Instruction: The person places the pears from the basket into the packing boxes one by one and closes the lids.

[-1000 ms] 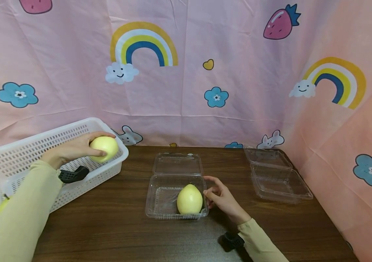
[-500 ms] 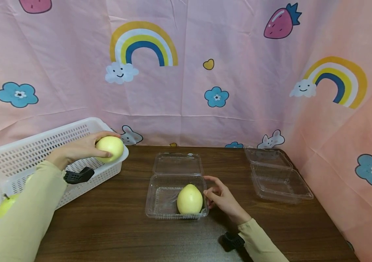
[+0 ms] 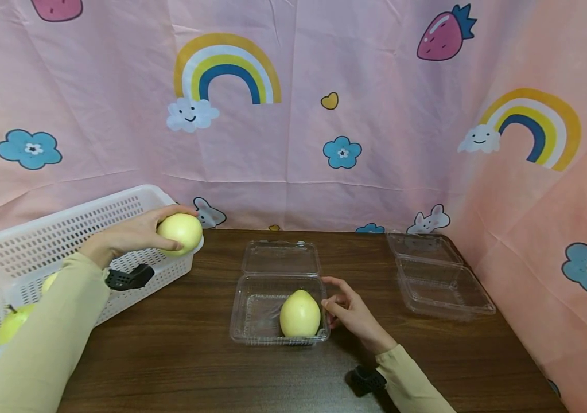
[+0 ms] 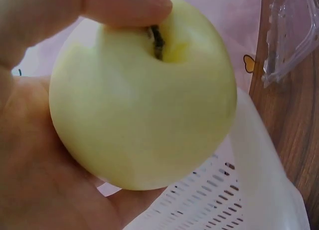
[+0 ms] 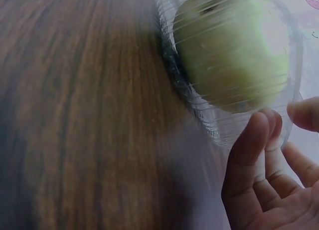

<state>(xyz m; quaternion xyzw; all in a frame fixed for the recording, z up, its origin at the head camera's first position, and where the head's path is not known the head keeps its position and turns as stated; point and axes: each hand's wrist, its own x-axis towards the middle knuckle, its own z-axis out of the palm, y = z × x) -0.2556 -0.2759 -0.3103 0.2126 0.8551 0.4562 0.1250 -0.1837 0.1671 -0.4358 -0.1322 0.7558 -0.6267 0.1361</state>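
My left hand (image 3: pixel 135 232) grips a pale yellow-green pear (image 3: pixel 180 233) above the right end of a white perforated basket (image 3: pixel 169 267). In the left wrist view, fingers curve round the pear (image 4: pixel 144 105), one fingertip beside its dark stem. My right hand (image 3: pixel 355 315) holds the right rim of a clear plastic clamshell box (image 3: pixel 252 312), thumb at the edge and other fingers against the outer wall. The box lies with its lid (image 3: pixel 280 258) folded back. Another pear (image 3: pixel 300 314) sits in its right half, seen through the ribbed wall in the right wrist view.
More pears (image 3: pixel 14 322) lie in the basket, partly hidden by the left sleeve. A second clear box (image 3: pixel 443 287), lid raised, stands on the brown wooden table (image 3: pixel 195 367) at the right. A pink patterned cloth (image 3: pixel 293 137) hangs behind and along the right side.
My left hand has carried the pear rightward, from inside the basket to over its right rim. More of the pears in the basket show. My right hand and the box have stayed in place.
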